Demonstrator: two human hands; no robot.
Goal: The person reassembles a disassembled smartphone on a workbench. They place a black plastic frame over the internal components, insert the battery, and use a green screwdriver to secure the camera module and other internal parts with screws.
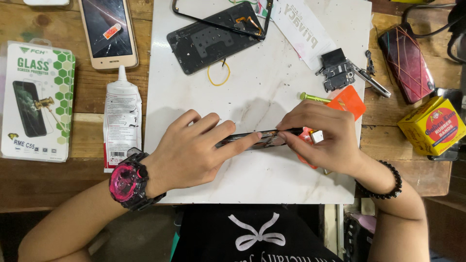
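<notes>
While our left hand (191, 148) and right hand (323, 138) pinch the phone (257, 139) mid-frame, we judge edge prying underway; steady grip needed

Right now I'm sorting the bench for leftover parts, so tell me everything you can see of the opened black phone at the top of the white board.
The opened black phone lies flat and slanted at the top of the white board, inner side up. Its dark plastic-looking body shows small screw spots and an orange flex strip near its right end. A thin black frame piece overlaps its upper edge. A yellow rubber band lies just below it. Neither hand touches it.
</notes>
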